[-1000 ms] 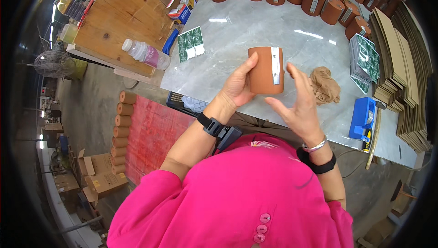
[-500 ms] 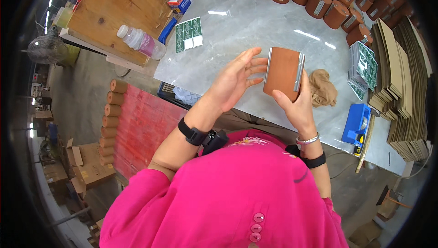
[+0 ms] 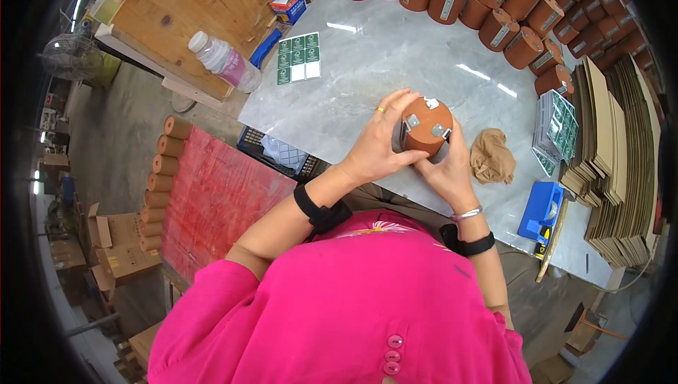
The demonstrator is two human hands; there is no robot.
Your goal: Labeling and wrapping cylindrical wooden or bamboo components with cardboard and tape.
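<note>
A reddish-brown cylinder (image 3: 426, 133) is held above the grey table between both hands, one round end showing with several small metal tabs on it. My left hand (image 3: 374, 140) wraps the cylinder's left side, fingers over the far edge and thumb along the near side. On the other side, my right hand (image 3: 450, 172) grips it, its thumb tip close to the left thumb. A crumpled tan cloth (image 3: 492, 157) lies just right of my right hand. Beyond my left hand, a sheet of green labels (image 3: 299, 59) with some white squares rests flat on the table.
Rows of similar brown cylinders (image 3: 446, 1) line the far edge. At right are stacked label sheets (image 3: 558, 126), flat cardboard (image 3: 606, 126) and a blue tape dispenser (image 3: 538, 207). A plastic bottle (image 3: 229, 66) stands at left, past a red board (image 3: 219, 197).
The cylinder has been turned so its tabbed end shows instead of its side. My left hand, open beside it before, has closed on it.
</note>
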